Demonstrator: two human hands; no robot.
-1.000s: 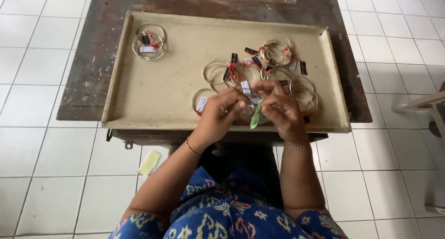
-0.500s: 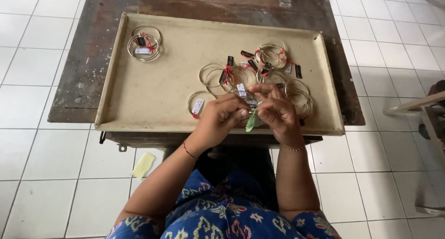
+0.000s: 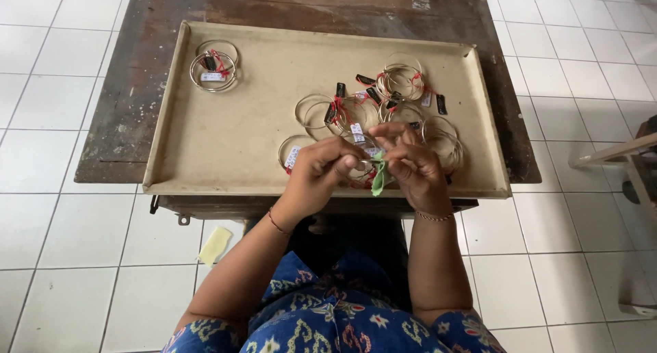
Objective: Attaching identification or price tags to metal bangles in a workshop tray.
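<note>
My left hand (image 3: 323, 167) and my right hand (image 3: 409, 164) meet over the near edge of a beige tray (image 3: 226, 134). Together they pinch a thin silver bangle (image 3: 363, 163), and a small green cloth (image 3: 378, 176) hangs from my right fingers. Just beyond my hands lies a heap of silver bangles (image 3: 383, 107) tied with red thread and carrying white and black tags. A separate tagged bundle of bangles (image 3: 213, 68) sits alone at the tray's far left corner.
The tray rests on a dark worn wooden table (image 3: 321, 4) standing on white floor tiles. A yellow scrap (image 3: 215, 245) lies on the floor under the table's near left. Part of a pale frame (image 3: 616, 154) shows at the right edge.
The view has shifted slightly. My hands stay together at the tray's near edge, working the bangle with the green cloth; the bangles on the tray have not moved.
</note>
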